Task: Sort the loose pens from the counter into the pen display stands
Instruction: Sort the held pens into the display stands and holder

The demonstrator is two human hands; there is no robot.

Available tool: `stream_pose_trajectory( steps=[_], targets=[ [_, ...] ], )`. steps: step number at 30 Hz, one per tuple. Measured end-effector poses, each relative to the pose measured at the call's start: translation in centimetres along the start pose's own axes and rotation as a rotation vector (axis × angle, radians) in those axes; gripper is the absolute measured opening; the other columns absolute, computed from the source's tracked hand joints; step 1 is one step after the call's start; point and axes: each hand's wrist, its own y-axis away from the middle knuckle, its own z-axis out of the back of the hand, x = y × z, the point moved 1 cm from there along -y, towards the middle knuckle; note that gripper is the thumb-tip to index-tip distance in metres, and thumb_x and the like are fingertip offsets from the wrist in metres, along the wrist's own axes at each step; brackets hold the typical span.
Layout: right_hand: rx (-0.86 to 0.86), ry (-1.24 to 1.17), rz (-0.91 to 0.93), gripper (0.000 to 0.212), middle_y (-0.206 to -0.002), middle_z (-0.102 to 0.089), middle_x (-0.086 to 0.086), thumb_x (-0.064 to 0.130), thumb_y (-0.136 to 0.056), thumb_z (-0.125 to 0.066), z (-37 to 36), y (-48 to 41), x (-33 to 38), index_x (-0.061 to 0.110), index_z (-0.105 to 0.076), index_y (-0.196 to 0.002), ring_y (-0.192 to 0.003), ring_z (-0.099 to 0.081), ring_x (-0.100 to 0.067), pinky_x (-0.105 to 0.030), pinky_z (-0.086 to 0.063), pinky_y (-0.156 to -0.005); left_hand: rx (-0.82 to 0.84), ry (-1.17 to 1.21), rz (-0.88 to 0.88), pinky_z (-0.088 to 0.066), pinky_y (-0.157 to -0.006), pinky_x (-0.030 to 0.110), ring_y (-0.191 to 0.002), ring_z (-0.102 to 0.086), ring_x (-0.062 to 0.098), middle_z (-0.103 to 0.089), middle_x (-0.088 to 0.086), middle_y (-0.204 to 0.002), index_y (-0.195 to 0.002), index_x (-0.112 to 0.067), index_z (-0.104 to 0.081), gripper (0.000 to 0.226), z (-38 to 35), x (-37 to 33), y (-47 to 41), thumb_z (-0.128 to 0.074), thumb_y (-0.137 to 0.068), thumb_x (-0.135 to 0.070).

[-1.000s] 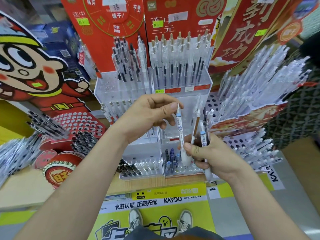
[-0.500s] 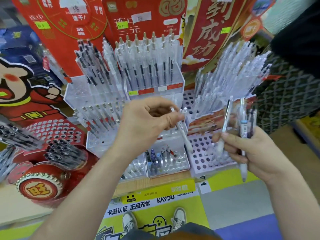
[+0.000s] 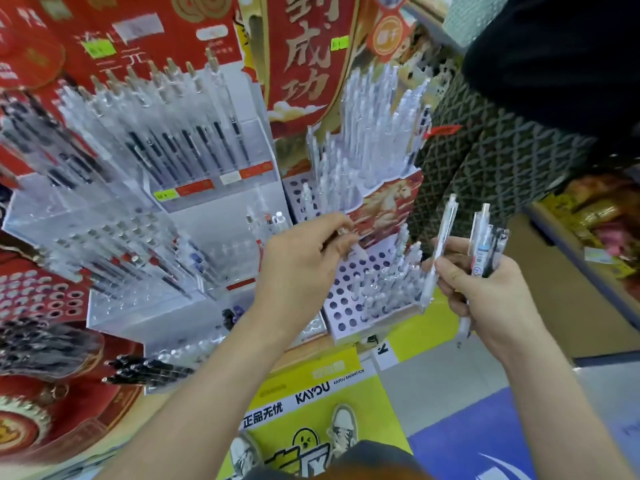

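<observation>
Pinching a white pen (image 3: 355,252) between thumb and fingertips of my left hand (image 3: 301,268), I hold it just over the holed stand (image 3: 367,330) below my fingers, though blur hides its tip. Beside that stand, my right hand (image 3: 491,299) grips a bundle of pens (image 3: 482,252), with one clear pen (image 3: 441,244) pinched apart at my fingertips.

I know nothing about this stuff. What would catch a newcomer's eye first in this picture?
Probably the two bare hands in the middle. The left hand pinches a white pen over a white stand full of holes, while the right hand grips a bunch of pens. Behind them, a red banner with big gold characters rises beside rows of clear pens.
</observation>
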Motion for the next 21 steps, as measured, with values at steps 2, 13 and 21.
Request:
stream_pose_trajectory(
  steps=[2, 13, 21],
  targets=[
    [-0.036, -0.021, 0.002, 0.018, -0.081, -0.07, -0.011, -0.001, -0.093, -0.057, 0.8, -0.3, -0.2, 0.012, -0.061, -0.105, -0.053, -0.04, -0.014, -0.023, -0.027, -0.041, 0.025, -0.008, -0.047, -0.048, -0.062, 0.024, -0.068, -0.057, 0.004, -0.066, -0.01, -0.075, -0.095, -0.017, -0.07, 0.011, -1.1, -0.4, -0.9, -0.066, -0.086, -0.018],
    [-0.045, -0.105, -0.015, 0.015, -0.088, -0.076, -0.012, -0.006, -0.091, -0.057, 2.5, -1.7, -1.5, 0.005, -0.062, -0.101, -0.052, -0.039, -0.014, -0.021, -0.027, -0.039, 0.209, -0.155, -0.126, -0.054, -0.062, 0.041, -0.069, -0.066, 0.027, -0.071, 0.011, -0.075, -0.09, -0.004, -0.07, 0.022, -7.8, 1.8, -2.8, -0.06, -0.082, -0.023],
    [-0.027, -0.126, -0.011, 0.013, -0.09, -0.075, -0.017, -0.005, -0.09, -0.059, 3.3, -2.4, -1.8, 0.004, -0.063, -0.098, -0.053, -0.04, -0.015, -0.022, -0.027, -0.04, 0.193, -0.247, -0.149, -0.055, -0.058, 0.04, -0.066, -0.068, 0.028, -0.071, 0.012, -0.073, -0.088, -0.004, -0.071, 0.022, -9.6, 2.8, -3.7, -0.059, -0.083, -0.021]
  ],
)
